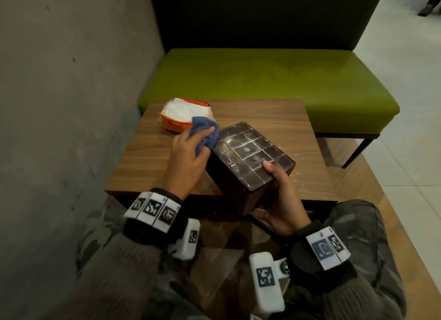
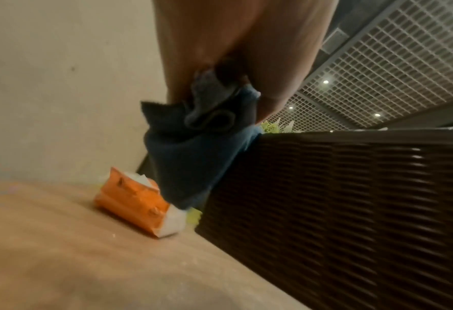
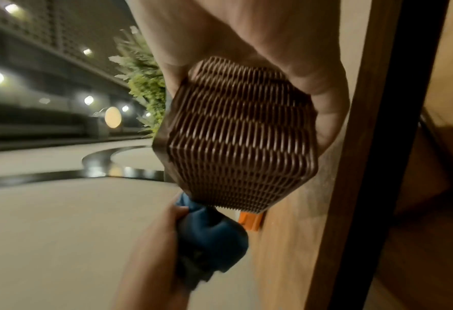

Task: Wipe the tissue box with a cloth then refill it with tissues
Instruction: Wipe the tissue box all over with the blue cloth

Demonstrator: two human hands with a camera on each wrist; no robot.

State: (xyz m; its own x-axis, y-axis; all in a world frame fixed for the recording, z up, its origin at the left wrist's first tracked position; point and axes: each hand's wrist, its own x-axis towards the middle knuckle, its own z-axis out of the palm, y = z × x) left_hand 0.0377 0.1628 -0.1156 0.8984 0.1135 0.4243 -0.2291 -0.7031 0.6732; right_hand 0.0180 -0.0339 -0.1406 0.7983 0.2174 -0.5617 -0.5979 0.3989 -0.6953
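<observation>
A dark brown tissue box [image 1: 248,157] with woven-pattern sides [image 2: 339,209] [image 3: 235,134] is tilted over the near edge of the wooden table [image 1: 148,162]; its gridded glossy face points up. My right hand [image 1: 279,195] grips its near end, thumb on the gridded face, fingers underneath. My left hand [image 1: 188,155] holds a bunched blue cloth [image 1: 205,133] [image 2: 193,151] [image 3: 209,237] against the box's far left corner. An orange pack of white tissues [image 1: 183,115] [image 2: 137,201] lies open at the table's far left, behind the cloth.
A grey concrete wall [image 1: 66,93] runs along the left. A green cushioned bench [image 1: 274,81] with a dark backrest stands behind the table. Pale tiled floor [image 1: 410,105] lies to the right. My knees sit below the table's near edge.
</observation>
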